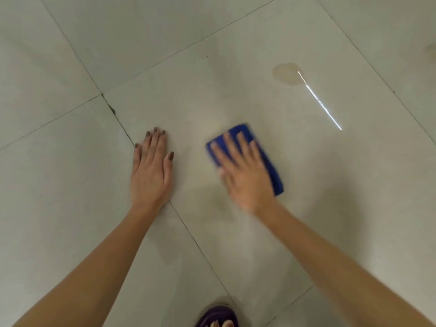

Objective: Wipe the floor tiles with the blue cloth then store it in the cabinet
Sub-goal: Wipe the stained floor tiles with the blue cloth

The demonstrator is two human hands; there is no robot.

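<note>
A folded blue cloth (271, 166) lies flat on the pale floor tiles (188, 95) near the middle of the view. My right hand (243, 171) presses down on the cloth with its fingers spread; the hand is blurred by motion and covers most of the cloth. My left hand (151, 168) rests palm-down on the bare tile to the left of the cloth, fingers together, holding nothing. The cabinet is not in view.
A brownish wet stain (286, 74) marks the tile at the upper right, beside a bright streak of reflected light (323, 105). Fainter smudges lie below my right hand. Dark grout lines cross the floor. My foot in a purple sandal (217, 316) shows at the bottom edge.
</note>
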